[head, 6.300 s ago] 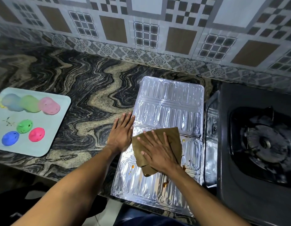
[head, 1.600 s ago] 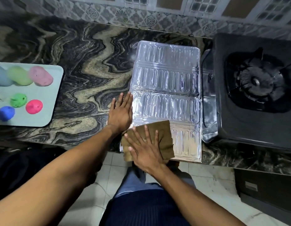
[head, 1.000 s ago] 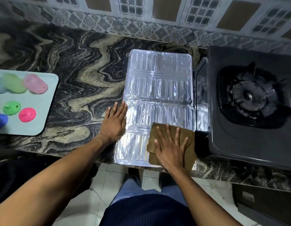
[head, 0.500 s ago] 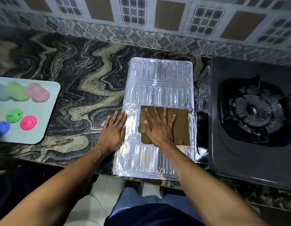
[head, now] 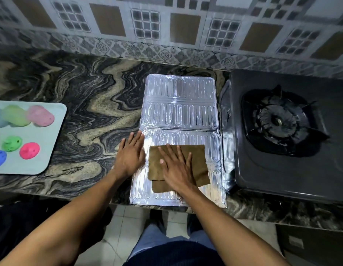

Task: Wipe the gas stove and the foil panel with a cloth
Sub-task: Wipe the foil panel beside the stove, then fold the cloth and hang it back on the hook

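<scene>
Right hand (head: 178,167), fingers flat and spread, presses cloth (head: 197,162) on foil panel (head: 178,104); it has slid up from the near edge. Left hand (head: 130,154) flat, steadying. Stove (head: 282,169), beyond the cloth, looks unwiped.

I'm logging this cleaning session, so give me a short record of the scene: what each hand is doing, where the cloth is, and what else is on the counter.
left hand: flat, palm down, on the left edge of the foil panel
right hand: flat, pressing the cloth
cloth: brown, folded, on the panel's near half
gas stove: black, right of the panel, untouched
tray: far left, holding coloured balls
counter: dark marbled stone
</scene>
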